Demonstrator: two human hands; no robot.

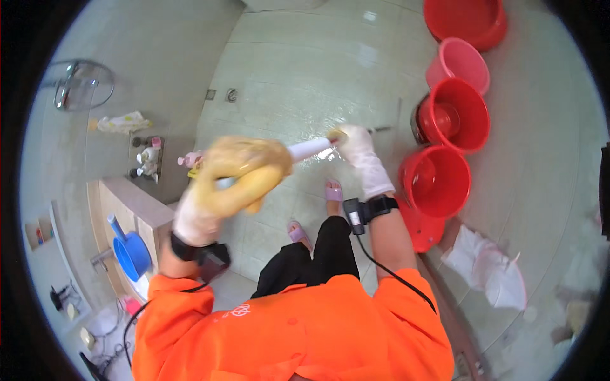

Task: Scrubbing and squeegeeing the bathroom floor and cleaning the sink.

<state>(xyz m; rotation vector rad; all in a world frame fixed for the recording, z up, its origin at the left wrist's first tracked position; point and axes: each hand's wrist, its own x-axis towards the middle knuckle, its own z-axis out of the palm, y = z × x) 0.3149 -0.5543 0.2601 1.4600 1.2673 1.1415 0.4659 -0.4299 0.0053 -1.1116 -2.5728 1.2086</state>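
My left hand (245, 174), in a yellow glove blurred by motion, is closed around a white pole-like handle (310, 148). A red part of this handle meets my right hand (351, 143), which wears a whitish glove and grips it farther along. Past the right hand a short dark piece (380, 129) shows; whether it belongs to the same tool, I cannot tell. Wet, glossy floor tiles (305, 109) lie beneath both hands. The tool's working end cannot be made out.
Red basins and buckets (455, 116) and a pink bucket (464, 64) line the right side. A blue dipper (133, 257) rests at the sink on the left. White bags (486, 269) lie lower right. A floor drain (231, 95) is ahead; toiletries (150, 157) stand on a wall shelf.
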